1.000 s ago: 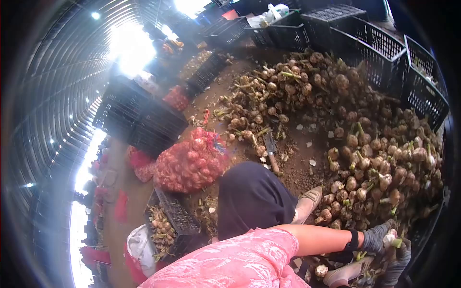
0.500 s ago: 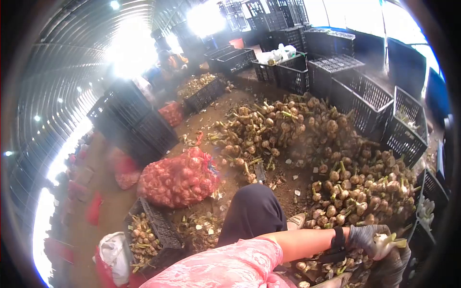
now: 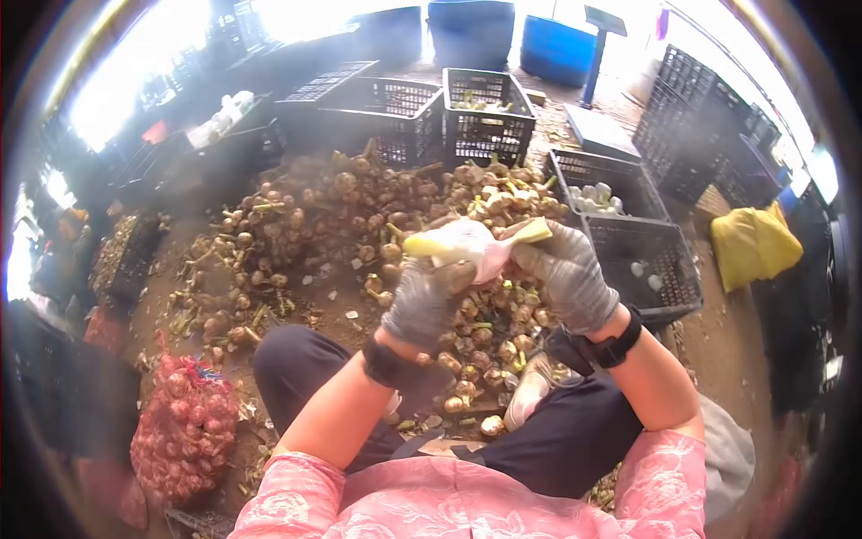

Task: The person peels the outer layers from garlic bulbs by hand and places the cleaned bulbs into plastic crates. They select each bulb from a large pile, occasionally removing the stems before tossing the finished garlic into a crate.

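In front of me, above the heap, my gloved left hand [image 3: 429,298] is closed around a garlic bulb [image 3: 467,235], its pale yellow-green stem pointing left. My right hand [image 3: 570,274], also in a grey glove, pinches a strip of garlic skin [image 3: 525,234] at the bulb's right side. That strip is pinkish near the bulb and yellow-green at its tip. Below and beyond both hands lies a large heap of unpeeled garlic [image 3: 359,193] with stems on. My right fingertips are partly hidden by the skin.
A red mesh sack [image 3: 186,427] of garlic stands at lower left. Black crates [image 3: 489,126] line the heap's far side; one at right [image 3: 620,184] holds white bulbs, and a nearer one [image 3: 642,260] holds a few. A yellow sack [image 3: 757,242] and a platform scale [image 3: 602,130] are at right.
My view has swung to the right. Both hands, earlier together low at the right with a garlic bulb, are now raised in front of me, holding the bulb and its skin.
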`<control>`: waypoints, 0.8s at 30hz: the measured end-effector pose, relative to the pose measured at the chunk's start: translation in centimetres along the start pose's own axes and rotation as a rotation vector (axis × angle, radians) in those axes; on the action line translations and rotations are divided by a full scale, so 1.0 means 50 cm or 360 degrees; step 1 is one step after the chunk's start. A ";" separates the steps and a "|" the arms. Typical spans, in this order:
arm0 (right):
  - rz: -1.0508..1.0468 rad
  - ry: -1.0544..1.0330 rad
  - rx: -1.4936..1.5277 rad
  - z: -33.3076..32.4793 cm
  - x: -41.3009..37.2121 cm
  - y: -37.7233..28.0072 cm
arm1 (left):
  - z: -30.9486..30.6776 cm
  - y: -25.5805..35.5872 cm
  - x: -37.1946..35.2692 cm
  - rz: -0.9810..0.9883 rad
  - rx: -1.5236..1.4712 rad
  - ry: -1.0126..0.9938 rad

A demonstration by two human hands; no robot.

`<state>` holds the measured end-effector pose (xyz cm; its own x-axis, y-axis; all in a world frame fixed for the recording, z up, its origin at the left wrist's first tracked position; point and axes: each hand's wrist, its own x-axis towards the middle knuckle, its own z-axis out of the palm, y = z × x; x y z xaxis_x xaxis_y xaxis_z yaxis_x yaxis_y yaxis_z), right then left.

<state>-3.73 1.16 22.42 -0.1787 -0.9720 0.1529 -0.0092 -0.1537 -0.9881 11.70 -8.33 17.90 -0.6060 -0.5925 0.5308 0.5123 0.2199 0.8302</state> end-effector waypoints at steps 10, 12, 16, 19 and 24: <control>-0.0215 0.0383 -0.0483 -0.197 -0.054 0.003 | 0.016 -0.077 -0.007 0.0015 -0.0007 -0.0346; 0.0556 -0.0050 -0.0934 -0.267 -0.094 0.031 | 0.023 -0.134 -0.009 -0.0229 -0.0128 -0.0353; 0.1446 -0.1057 -0.2453 -0.243 -0.080 0.014 | 0.076 -0.181 0.000 -0.0521 -0.0432 -0.0199; 0.0397 -0.0187 -0.1465 -0.261 -0.073 0.063 | 0.099 -0.235 0.010 -0.0425 -0.0469 -0.0225; -0.0349 -0.0040 -0.1924 -0.187 -0.017 0.127 | 0.113 -0.307 0.004 -0.0616 -0.0425 -0.0093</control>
<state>-12.82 2.67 15.85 -0.0395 -0.9516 0.3049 -0.9449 -0.0636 -0.3211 0.27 -7.43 6.23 -0.8125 -0.5452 0.2062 0.3760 -0.2200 0.9001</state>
